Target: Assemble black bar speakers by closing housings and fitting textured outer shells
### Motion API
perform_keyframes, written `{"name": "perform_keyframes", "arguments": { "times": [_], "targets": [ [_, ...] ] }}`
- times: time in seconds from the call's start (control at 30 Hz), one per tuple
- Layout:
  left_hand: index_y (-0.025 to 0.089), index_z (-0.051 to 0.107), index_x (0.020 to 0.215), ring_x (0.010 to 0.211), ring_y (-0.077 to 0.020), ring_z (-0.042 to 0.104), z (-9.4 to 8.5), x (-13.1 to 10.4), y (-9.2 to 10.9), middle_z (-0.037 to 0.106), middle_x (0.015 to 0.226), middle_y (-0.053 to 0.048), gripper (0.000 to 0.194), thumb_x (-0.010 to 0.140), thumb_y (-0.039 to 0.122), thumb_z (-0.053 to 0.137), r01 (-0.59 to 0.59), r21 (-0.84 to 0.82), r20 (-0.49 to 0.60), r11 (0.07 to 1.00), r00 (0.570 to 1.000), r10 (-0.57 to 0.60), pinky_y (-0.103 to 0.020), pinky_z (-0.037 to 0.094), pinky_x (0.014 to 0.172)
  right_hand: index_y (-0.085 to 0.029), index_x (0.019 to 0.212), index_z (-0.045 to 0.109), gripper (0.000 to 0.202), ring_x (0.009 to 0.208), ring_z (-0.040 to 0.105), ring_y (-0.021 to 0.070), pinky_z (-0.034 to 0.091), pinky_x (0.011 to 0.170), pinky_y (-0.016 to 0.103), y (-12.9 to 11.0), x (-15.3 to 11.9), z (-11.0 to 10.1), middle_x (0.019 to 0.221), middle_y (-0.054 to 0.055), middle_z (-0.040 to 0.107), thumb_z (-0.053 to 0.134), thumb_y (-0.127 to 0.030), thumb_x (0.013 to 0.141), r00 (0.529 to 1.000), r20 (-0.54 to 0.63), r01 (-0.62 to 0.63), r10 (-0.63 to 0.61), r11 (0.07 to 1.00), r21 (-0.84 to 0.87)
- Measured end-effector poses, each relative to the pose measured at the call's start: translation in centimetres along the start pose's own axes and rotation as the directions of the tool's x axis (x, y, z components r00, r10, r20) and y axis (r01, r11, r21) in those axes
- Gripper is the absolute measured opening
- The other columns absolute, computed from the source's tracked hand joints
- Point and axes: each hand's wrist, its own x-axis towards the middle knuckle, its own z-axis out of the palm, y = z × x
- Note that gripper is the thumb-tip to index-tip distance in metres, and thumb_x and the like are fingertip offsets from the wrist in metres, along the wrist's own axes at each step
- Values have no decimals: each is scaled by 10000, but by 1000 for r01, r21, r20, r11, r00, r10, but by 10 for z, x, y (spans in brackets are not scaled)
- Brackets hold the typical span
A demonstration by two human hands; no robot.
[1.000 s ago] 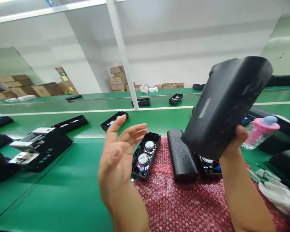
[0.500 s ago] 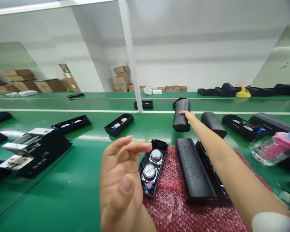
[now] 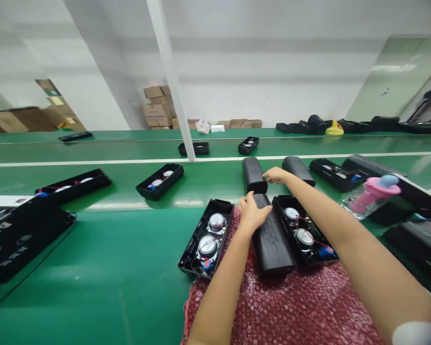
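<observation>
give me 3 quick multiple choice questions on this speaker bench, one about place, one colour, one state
1. Where does the left hand rest?
A. on the closed black speaker cover on the bubble wrap
B. on the pink bottle
C. on a cardboard box

2. What colour is the bubble wrap?
A. blue
B. red
C. white

3. What state is the speaker housing left of the left hand in?
A. closed
B. wrapped
C. open, two round drivers showing

Answers:
1 A, the fingers lie on the cover's far end.
2 B, the sheet under the parts is red.
3 C, the inside and wires are visible.
</observation>
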Motion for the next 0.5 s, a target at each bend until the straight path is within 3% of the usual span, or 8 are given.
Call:
{"name": "perform_keyframes", "arguments": {
  "times": [0.03, 0.1, 0.2, 0.27, 0.37, 0.5],
  "targets": [
    [157, 382, 1319, 1418, -431, 194, 6, 8, -10, 294, 1466, -259, 828, 624, 281, 815, 44, -30, -20, 999, 999, -45, -511, 147, 1160, -122, 1049, 636, 194, 942, 632, 181, 543, 841, 371, 4, -20, -3, 1041, 62, 650, 634, -261, 914, 998, 11, 56, -57, 998, 17],
    [181, 305, 1337, 1382, -433, 287, 12, 17, -26, 328, 1445, -249, 917, 606, 312, 843, 98, -127, -27, 987, 994, -102, -523, 235, 1127, -124, 962, 673, 121, 904, 635, 171, 522, 852, 332, 19, -67, -4, 928, 45, 676, 658, -191, 862, 981, 29, 187, -190, 979, 76],
    [226, 250, 1330, 1183, -325, 548, 15, 21, -43, 476, 1322, -172, 930, 640, 424, 841, 131, -308, -2, 942, 990, -138, -433, 441, 989, -172, 938, 710, 190, 910, 644, 178, 498, 886, 315, 56, -138, 0, 923, 31, 706, 712, -188, 749, 933, 74, 333, -352, 923, 194],
    [235, 303, 1279, 1024, -276, 628, 16, 23, -48, 563, 1181, -118, 890, 618, 445, 860, 149, -401, 11, 904, 987, -158, -409, 505, 888, -199, 956, 712, 276, 932, 650, 197, 497, 902, 353, 80, -174, 1, 935, 32, 708, 742, -235, 684, 904, 106, 367, -414, 880, 302],
    [203, 392, 1189, 848, -252, 650, 15, 25, -47, 615, 995, -85, 895, 485, 312, 935, 178, -475, 19, 862, 981, -192, -429, 534, 799, -206, 915, 707, 342, 922, 640, 205, 479, 925, 387, 99, -194, -3, 900, 34, 701, 793, -277, 591, 897, 60, 351, -437, 790, 502],
    [205, 387, 1242, 850, -244, 641, 4, 14, -23, 594, 1074, -111, 1065, 339, 192, 950, 114, -514, 21, 850, 993, -120, -406, 548, 765, -214, 916, 657, 338, 927, 628, 165, 473, 913, 312, 96, -178, -13, 910, 17, 681, 767, -329, 617, 922, -54, 324, -383, 690, 647]
  ]
}}
